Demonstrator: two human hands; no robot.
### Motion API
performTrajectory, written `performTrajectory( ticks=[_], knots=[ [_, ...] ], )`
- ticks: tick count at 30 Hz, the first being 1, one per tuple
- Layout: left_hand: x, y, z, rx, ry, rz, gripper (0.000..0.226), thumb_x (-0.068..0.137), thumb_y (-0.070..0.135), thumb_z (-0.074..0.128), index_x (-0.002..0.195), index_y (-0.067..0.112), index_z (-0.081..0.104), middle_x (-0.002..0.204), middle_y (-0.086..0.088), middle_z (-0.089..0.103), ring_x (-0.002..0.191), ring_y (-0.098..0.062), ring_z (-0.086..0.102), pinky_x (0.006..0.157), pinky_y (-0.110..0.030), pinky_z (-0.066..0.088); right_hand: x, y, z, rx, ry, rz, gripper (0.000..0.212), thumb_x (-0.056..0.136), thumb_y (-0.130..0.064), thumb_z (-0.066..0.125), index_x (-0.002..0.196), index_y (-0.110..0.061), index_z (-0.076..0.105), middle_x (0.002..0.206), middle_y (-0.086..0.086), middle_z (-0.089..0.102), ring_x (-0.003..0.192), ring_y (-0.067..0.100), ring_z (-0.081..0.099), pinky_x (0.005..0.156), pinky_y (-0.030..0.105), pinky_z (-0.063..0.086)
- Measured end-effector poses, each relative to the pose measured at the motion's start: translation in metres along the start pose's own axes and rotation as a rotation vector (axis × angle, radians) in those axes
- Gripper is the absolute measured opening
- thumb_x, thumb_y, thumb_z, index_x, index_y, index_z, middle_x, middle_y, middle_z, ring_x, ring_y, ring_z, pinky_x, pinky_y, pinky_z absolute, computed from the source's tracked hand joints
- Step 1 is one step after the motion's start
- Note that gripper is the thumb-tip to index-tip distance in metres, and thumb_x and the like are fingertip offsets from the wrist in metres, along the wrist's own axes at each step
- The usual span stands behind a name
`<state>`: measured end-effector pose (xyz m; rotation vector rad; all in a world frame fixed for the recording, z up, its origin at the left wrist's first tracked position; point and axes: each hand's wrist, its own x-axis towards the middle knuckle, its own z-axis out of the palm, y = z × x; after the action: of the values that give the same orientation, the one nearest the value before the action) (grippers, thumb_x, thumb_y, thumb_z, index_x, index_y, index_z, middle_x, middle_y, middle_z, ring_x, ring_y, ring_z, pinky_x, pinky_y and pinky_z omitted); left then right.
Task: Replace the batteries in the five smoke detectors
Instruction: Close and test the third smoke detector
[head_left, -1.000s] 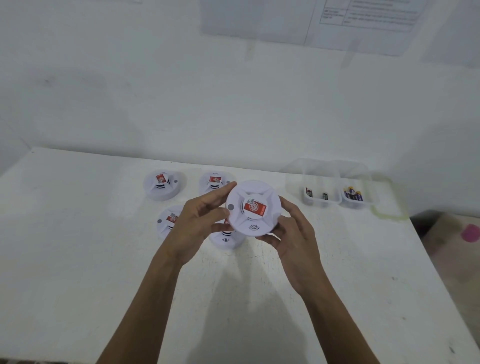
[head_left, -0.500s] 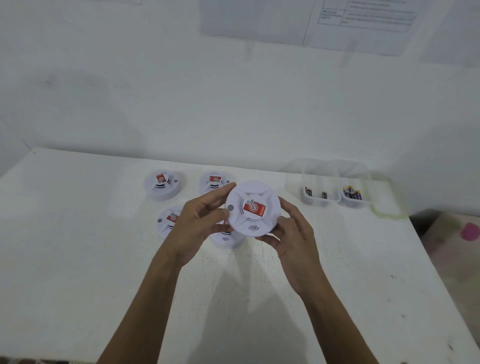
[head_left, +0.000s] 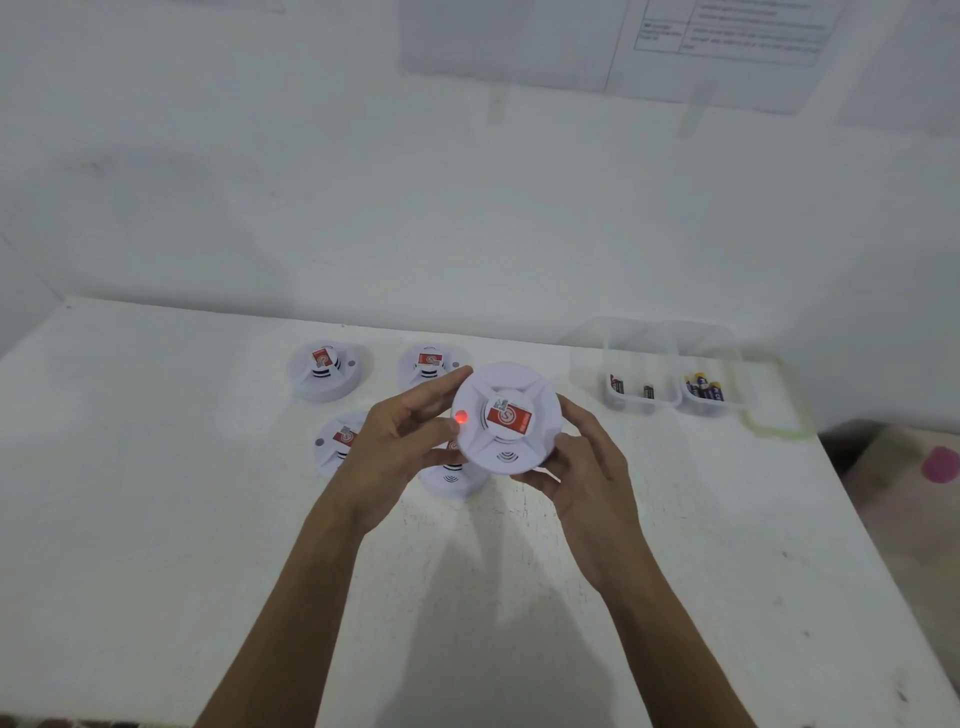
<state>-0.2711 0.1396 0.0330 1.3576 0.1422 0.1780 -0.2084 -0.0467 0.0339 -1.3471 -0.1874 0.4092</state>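
Smoke detector (head_left: 506, 418) is held above the table (head_left: 156, 519), its rim pinched in the grip of left hand (head_left: 400, 447) and right hand (head_left: 587, 467), red light (head_left: 461, 416) lit, apparently a check, next needing gentle placement beside the other detectors (head_left: 324, 371).

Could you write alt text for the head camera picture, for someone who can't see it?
A left hand and right hand hold a round white plastic smoke detector above a white table, a small red light glowing on its face. Four matching smoke detectors sit behind it, and two clear plastic tubs of batteries stand at the right.
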Motion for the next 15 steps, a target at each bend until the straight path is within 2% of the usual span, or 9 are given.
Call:
performTrajectory(
  ticks=[9,15],
  knots=[
    [0.0040,-0.0015,0.0012,-0.011,-0.002,-0.001,0.045,0.085,0.015,0.058,0.128,0.027,0.058,0.127,0.005,0.065,0.116,-0.021,0.062,0.083,-0.035,0.056,0.0037,0.0029,-0.0021,0.006,0.001,-0.006,0.032,0.098,-0.006,0.044,0.125,-0.018,0.057,0.113,0.012,0.068,0.098,0.030,0.067,0.084,0.049,0.056],
    [0.0080,-0.0038,0.0031,-0.057,-0.007,0.005,0.048,0.079,0.027,0.065,0.127,0.026,0.059,0.125,-0.001,0.066,0.113,-0.023,0.064,0.081,-0.034,0.056,0.0090,0.0047,-0.0064,0.009,-0.008,-0.012,0.032,0.098,-0.007,0.043,0.124,-0.019,0.058,0.112,0.012,0.068,0.099,0.032,0.067,0.082,0.046,0.057]
  ],
)
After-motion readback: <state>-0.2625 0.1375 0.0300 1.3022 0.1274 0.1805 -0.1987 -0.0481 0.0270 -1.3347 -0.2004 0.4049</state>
